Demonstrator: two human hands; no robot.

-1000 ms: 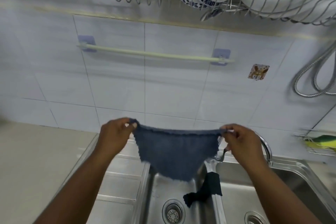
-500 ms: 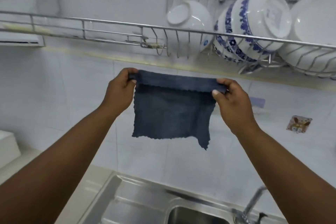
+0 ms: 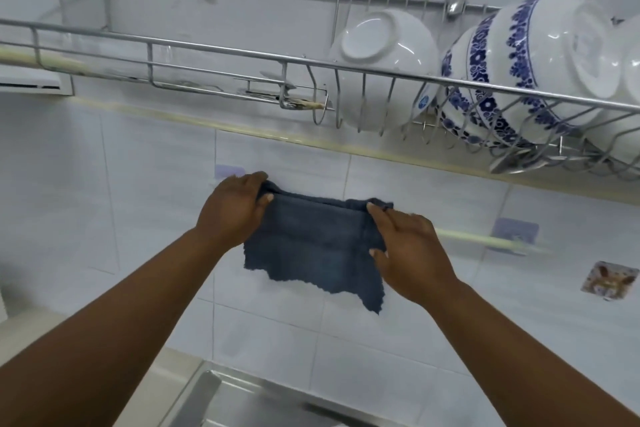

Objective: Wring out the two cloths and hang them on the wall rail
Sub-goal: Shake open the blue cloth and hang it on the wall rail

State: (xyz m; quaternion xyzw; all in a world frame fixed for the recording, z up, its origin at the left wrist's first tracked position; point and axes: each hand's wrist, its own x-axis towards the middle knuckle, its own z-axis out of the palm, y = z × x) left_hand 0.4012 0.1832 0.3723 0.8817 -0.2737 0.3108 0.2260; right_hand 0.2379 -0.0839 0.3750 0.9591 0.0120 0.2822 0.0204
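Observation:
A blue-grey cloth (image 3: 315, 246) hangs folded over the cream wall rail (image 3: 485, 240), which runs between two pale purple brackets on the tiled wall. My left hand (image 3: 235, 211) pinches the cloth's top left corner at the rail. Against the cloth's right side lies my right hand (image 3: 412, 253), fingertips on its top edge and thumb on the front. The cloth and my hands cover the rail's left part. The second cloth is out of view.
A wire dish rack (image 3: 381, 71) juts out from the wall above the rail, holding a white bowl (image 3: 384, 55) and blue-patterned bowls (image 3: 526, 73). A sliver of the steel sink (image 3: 221, 402) shows at the bottom. A small picture sticker (image 3: 609, 280) is right of the rail.
Both hands lifted the cloth from over the sink, then lowered it onto the rail. It now drapes over the rail, and my right hand has flattened against its right side.

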